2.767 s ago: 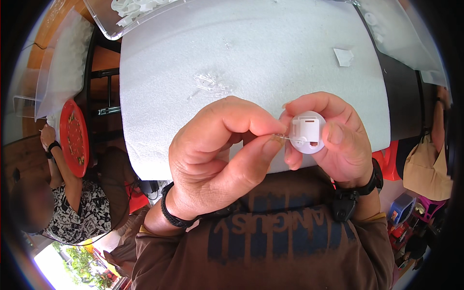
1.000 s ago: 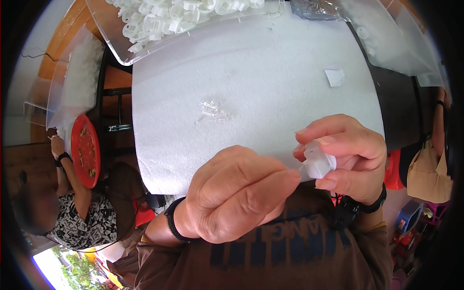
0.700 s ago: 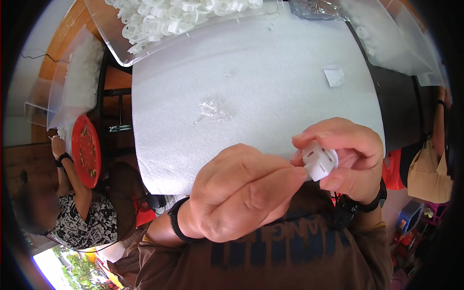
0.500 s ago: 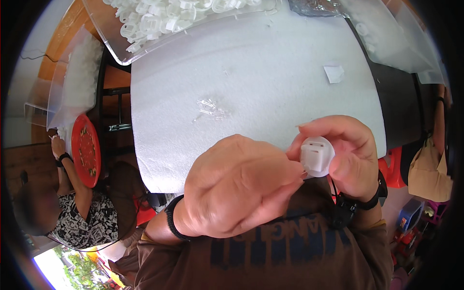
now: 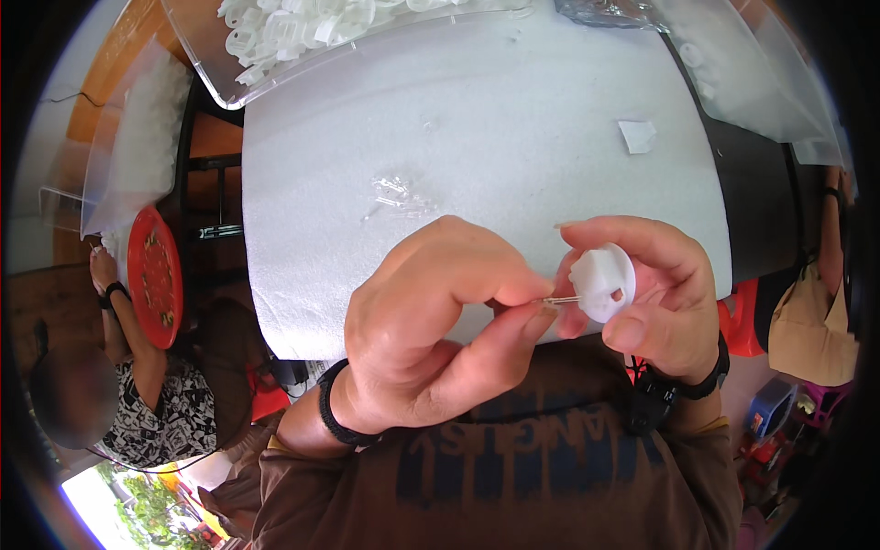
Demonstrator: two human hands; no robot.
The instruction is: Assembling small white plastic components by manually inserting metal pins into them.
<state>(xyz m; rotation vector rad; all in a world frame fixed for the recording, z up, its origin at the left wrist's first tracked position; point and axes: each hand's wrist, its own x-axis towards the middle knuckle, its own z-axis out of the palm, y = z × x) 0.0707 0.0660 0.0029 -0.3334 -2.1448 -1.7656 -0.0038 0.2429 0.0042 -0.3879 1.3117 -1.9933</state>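
My right hand [image 5: 669, 298] holds a small white plastic piece [image 5: 602, 280] with a round flange, tilted so a hole in its side shows. Pinched between thumb and forefinger of my left hand [image 5: 435, 321] is a thin two-legged metal pin [image 5: 562, 300]. Its legs reach the near side of the plastic piece; whether they enter it I cannot tell. Both hands are above the near edge of a white foam-like sheet [image 5: 321, 247]. A loose pile of small clear, wire-legged pieces [image 5: 401, 195] lies on this sheet, beyond my left hand.
At the back left, a clear bin [image 5: 229, 96] holds many white plastic parts [image 5: 302, 23]. A scrap of white paper [image 5: 637, 137] lies at right. Another translucent bin [image 5: 733, 73] stands back right. On the left a co-worker's hand [image 5: 104, 269] is beside a red tray [image 5: 137, 302].
My right hand has turned the white plastic piece from its slotted face to its side. My left hand has drawn slightly left, bringing the metal legs into sight.
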